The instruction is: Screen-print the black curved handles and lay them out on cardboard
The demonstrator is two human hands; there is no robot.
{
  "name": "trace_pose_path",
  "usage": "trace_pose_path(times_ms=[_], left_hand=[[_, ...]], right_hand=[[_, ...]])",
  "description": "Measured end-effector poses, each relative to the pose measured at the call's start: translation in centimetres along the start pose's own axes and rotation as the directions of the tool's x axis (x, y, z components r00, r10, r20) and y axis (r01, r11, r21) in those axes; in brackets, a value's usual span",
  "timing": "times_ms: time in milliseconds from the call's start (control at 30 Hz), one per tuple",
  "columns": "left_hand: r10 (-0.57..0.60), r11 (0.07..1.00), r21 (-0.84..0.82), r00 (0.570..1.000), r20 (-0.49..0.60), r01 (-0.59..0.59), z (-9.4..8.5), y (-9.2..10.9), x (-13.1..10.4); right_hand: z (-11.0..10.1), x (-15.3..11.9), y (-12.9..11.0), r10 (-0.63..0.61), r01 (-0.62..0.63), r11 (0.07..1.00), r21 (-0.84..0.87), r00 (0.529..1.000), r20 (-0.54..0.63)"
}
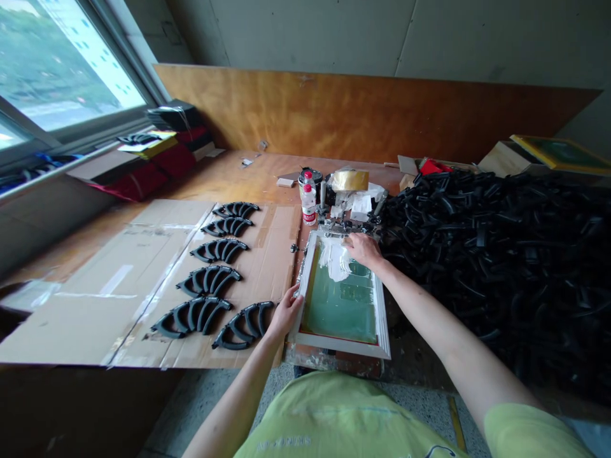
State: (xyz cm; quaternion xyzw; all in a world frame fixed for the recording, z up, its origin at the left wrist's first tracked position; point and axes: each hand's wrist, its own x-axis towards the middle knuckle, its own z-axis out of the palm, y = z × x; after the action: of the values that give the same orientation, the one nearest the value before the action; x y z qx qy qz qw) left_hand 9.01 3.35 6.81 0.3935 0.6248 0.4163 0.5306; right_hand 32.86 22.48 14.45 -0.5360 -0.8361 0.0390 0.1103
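Fingers (pixel 354 242) of the right hand (pixel 365 249) were closed, pinching a small tan piece (pixel 347 242) over the far part of the screen-printing frame (pixel 384 331); most of that piece was hidden by the hand. Just beside it, white paste (pixel 338 262) lay in an uneven patch on the green mesh (pixel 329 312), towards its far edge. The left hand (pixel 286 310) gripped the frame's left rail, about midway along, with the fingers bent against it. The frame lay near the front edge of the surface (pixel 224 165), tilted or flat, I cannot tell which.

Close beyond the frame's far rail stood a plastic bottle (pixel 309 207) with a red-and-white label, a second red cap showing just behind it. To the bottle's right, an amber tape roll (pixel 351 180) rested among crumpled white paper (pixel 361 205).

Left of the frame, flattened cardboard (pixel 105 318) reached the surface's front edge. Along its right part, black curved handles (pixel 191 317) were laid out in six fanned groups: five in a column running away from the front edge, and the sixth beside the nearest of these, close to the left forearm. Right of the frame, a large heap of black curved parts (pixel 477 254) covered the right side of the surface. At the back, a brown wooden board (pixel 363 114) leaned along the wall.
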Motion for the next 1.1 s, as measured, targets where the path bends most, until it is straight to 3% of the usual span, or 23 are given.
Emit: trace_pose_path(times_ms=[133,233,333,433,533,633,700,833,967,1100], left_hand=[[-0.021,1.0,-0.019,1.0,0.02,0.021,-0.1,0.0,-0.2],[-0.032,0.999,-0.023,0.999,0.033,0.032,-0.1,-0.2,-0.1],[-0.035,0.999,-0.019,0.999,0.029,0.036,-0.1,-0.2,-0.1],[-0.029,1.0,-0.008,0.999,0.014,0.029,-0.1,0.0,-0.2],[-0.033,0.999,-0.024,0.999,0.009,0.033,-0.1,0.3,-0.2],[-0.039,0.997,-0.058,0.999,0.018,0.04,-0.2,0.3,-0.2],[-0.046,0.997,-0.067,0.999,0.016,0.047,-0.2,0.2,0.0],[-0.063,0.994,-0.092,0.998,0.02,0.065,-0.1,0.5,-0.2],[-0.062,0.993,-0.101,0.998,0.03,0.065,-0.5,2.9,-1.4],[-0.044,0.993,-0.11,0.997,0.065,0.051,-1.3,7.8,-2.9]], right_hand=[[1.3,-1.1,0.4,-0.01,0.009,1.0,-0.02,1.0,-0.026],[2.2,-3.3,-0.5,-0.177,0.177,0.982,0.059,0.984,-0.007],[1.7,-5.7,-0.8,-0.395,0.389,0.909,0.151,0.919,0.009],[0.4,-5.9,-0.2,-0.494,0.475,0.852,0.221,0.869,0.04],[-0.3,-4.3,0.0,-0.441,0.417,0.882,0.221,0.895,0.07],[0.5,-4.1,-0.4,-0.362,0.361,0.921,0.147,0.932,-0.02],[1.3,-5.4,-0.6,-0.385,0.39,0.912,0.13,0.921,-0.063],[1.1,-6.6,-0.1,-0.452,0.446,0.867,0.222,0.892,-0.025],[-0.6,-1.9,0.1,-0.247,0.246,0.938,0.243,0.969,-0.026],[-3.2,2.4,1.8,-0.006,0.017,0.987,0.159,0.998,-0.07]])
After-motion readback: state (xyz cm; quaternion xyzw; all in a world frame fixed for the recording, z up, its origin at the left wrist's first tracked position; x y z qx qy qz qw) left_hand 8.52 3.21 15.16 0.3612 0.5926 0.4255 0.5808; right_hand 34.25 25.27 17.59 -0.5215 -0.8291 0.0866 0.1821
